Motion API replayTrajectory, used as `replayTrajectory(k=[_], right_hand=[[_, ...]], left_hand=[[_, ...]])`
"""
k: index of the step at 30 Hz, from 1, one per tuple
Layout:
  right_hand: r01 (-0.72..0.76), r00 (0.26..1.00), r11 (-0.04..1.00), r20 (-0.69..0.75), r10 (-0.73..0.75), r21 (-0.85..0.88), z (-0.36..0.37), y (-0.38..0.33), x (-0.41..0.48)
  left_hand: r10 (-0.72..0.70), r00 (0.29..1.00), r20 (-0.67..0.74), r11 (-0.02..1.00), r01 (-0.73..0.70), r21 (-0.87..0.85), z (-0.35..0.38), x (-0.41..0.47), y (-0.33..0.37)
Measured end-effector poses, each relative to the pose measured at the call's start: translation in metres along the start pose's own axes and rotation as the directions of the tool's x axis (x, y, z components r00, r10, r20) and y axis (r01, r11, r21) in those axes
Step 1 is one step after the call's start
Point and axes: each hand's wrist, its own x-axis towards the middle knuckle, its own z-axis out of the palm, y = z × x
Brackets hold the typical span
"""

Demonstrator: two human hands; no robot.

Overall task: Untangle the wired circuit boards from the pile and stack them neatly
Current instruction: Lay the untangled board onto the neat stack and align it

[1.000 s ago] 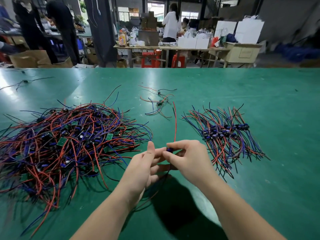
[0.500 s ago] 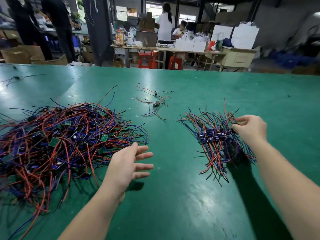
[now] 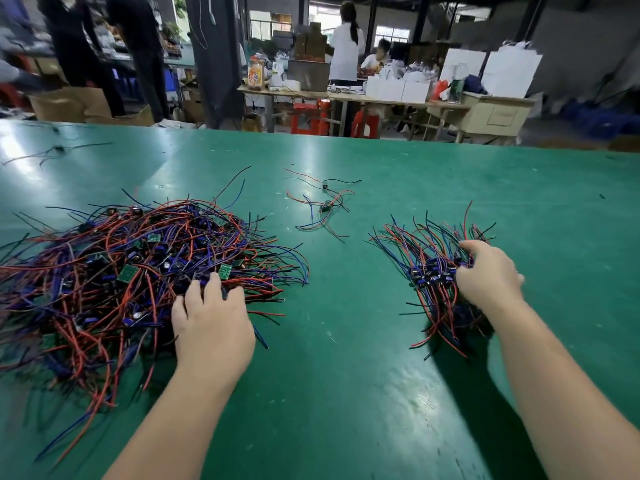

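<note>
A big tangled pile of wired circuit boards (image 3: pixel 121 268), red, blue and black leads with small green boards, lies on the left of the green table (image 3: pixel 346 393). My left hand (image 3: pixel 211 320) rests on the pile's right edge, fingers stretched forward onto the wires beside a green board (image 3: pixel 225 270). On the right lies the sorted stack (image 3: pixel 424 271), dark boards lined up in a row with leads fanned to both sides. My right hand (image 3: pixel 488 275) lies over the row's right end, fingers curled down around the boards and thumb spread; what is under the palm is hidden.
Two loose wired boards (image 3: pixel 325 206) lie apart at the table's middle, farther back. Another stray wire (image 3: pixel 55 150) sits at the far left. Beyond the table's far edge are people standing, work tables, red stools and cardboard boxes.
One second ago both hands held one board together at the centre. The right hand carried it to the stack and now curls over the row; the left hand moved onto the pile.
</note>
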Motion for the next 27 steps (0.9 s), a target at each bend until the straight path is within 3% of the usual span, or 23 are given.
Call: replayTrajectory(k=[7,10,12,14,16,18,19,22,27], right_hand=[[0.298,0.931,0.884,0.096,-0.353,0.360,0.020,-0.073,-0.087],[0.313,0.890,0.804,0.139,-0.434,0.505,0.034,-0.085,-0.117],[0.222,0.843,0.744,0.260,-0.471,0.630,0.042,-0.087,-0.131],[0.102,0.732,0.642,0.380,-0.565,0.759,0.045,-0.091,-0.141],[0.014,0.653,0.486,0.360,-0.666,0.874,0.048,-0.095,-0.147],[-0.016,0.663,0.364,0.282,-0.693,0.931,0.047,-0.097,-0.148],[-0.027,0.686,0.331,0.258,-0.680,0.943,0.046,-0.097,-0.148],[-0.051,0.750,0.332,0.256,-0.610,0.942,0.044,-0.092,-0.143],[-0.077,0.791,0.361,0.277,-0.546,0.929,0.044,-0.088,-0.131]], left_hand=[[-0.105,0.990,-0.096,0.991,0.096,-0.090,-0.010,0.009,-0.008],[0.001,0.956,-0.292,0.955,-0.088,-0.283,-0.017,0.008,-0.008],[0.102,0.878,-0.467,0.794,-0.355,-0.493,-0.023,0.002,-0.003],[0.099,0.871,-0.481,0.523,-0.457,-0.720,-0.029,-0.010,0.011],[0.075,0.943,-0.325,0.255,-0.334,-0.908,-0.031,-0.020,0.027],[0.090,0.981,-0.170,0.076,-0.177,-0.981,-0.028,-0.023,0.036],[0.099,0.986,-0.137,0.037,-0.141,-0.989,-0.027,-0.023,0.036],[0.097,0.987,-0.131,0.074,-0.138,-0.988,-0.025,-0.020,0.034],[0.091,0.989,-0.119,0.194,-0.135,-0.972,-0.017,-0.017,0.032]])
